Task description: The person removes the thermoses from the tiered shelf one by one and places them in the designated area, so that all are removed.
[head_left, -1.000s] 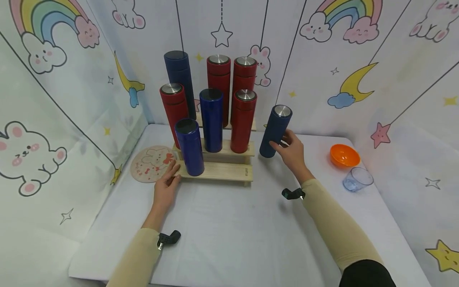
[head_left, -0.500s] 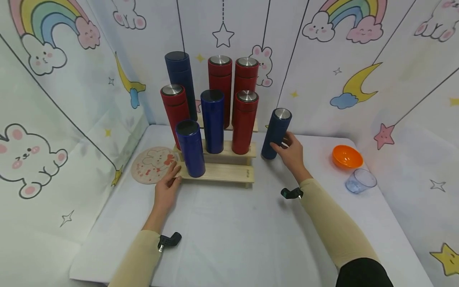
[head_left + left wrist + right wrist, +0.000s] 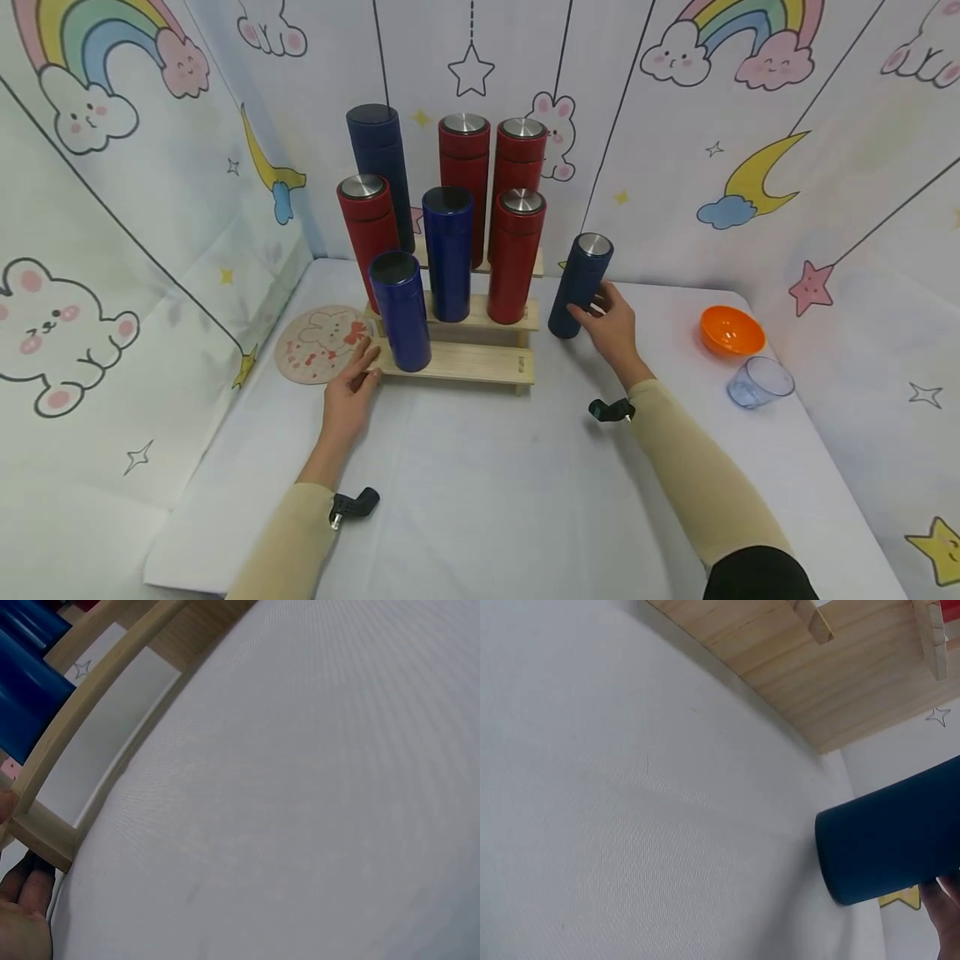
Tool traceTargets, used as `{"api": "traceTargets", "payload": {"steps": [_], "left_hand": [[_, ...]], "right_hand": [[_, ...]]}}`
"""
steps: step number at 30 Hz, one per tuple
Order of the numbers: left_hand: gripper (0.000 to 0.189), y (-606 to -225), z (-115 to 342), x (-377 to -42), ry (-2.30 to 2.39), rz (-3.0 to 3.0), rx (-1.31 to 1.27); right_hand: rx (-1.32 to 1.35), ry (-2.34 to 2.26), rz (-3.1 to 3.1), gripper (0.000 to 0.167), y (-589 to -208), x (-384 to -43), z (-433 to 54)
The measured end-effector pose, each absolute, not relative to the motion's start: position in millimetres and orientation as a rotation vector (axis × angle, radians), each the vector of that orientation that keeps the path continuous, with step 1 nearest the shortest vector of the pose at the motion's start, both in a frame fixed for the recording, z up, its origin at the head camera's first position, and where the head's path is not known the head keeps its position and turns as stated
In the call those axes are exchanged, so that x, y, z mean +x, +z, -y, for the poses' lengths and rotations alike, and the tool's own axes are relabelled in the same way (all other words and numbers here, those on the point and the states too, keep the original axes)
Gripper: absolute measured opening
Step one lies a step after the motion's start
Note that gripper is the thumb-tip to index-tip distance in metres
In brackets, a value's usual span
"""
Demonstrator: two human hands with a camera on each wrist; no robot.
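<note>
My right hand (image 3: 611, 327) holds a dark blue thermos (image 3: 579, 287) with a silver lid, to the right of a stepped wooden stand (image 3: 480, 363). The thermos leans slightly right in the head view; in the right wrist view its base hangs close over the cloth. At the stand's left end, my left hand (image 3: 349, 392) grips the lowest step, fingers above and below the wood in the left wrist view. A bright blue thermos (image 3: 401, 317) stands on that step. On the middle step are a red thermos (image 3: 367, 221), a blue one (image 3: 448, 258) and another red one (image 3: 516, 262).
On the top step stand a dark blue thermos (image 3: 378, 162) and two red ones, partly hidden. A round bunny mat (image 3: 311, 346) lies left of the stand. An orange bowl (image 3: 731, 331) and a clear glass (image 3: 759, 383) are at the table's right. Printed cloth walls stand behind.
The thermos in my right hand has come slightly lower and nearer to me. My left hand keeps its place on the stand. The head view has shifted a little.
</note>
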State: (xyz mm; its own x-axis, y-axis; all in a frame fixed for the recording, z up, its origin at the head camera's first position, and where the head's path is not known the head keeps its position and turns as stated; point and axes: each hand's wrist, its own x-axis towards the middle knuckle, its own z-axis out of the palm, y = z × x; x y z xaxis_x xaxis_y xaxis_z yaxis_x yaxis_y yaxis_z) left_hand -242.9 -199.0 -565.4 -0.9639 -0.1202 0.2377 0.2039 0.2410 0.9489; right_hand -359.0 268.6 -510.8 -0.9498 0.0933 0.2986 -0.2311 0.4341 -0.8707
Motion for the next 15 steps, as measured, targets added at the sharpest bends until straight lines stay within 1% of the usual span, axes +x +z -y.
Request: {"api": "traceTargets", "payload": {"steps": [15], "left_hand": [[0.042,-568.0,198.2,-242.3,-1.801,2.213,-0.105]], "right_hand": [[0.126,1.547,2.431,0.075,-511.6,-360.4,-277.2]]}}
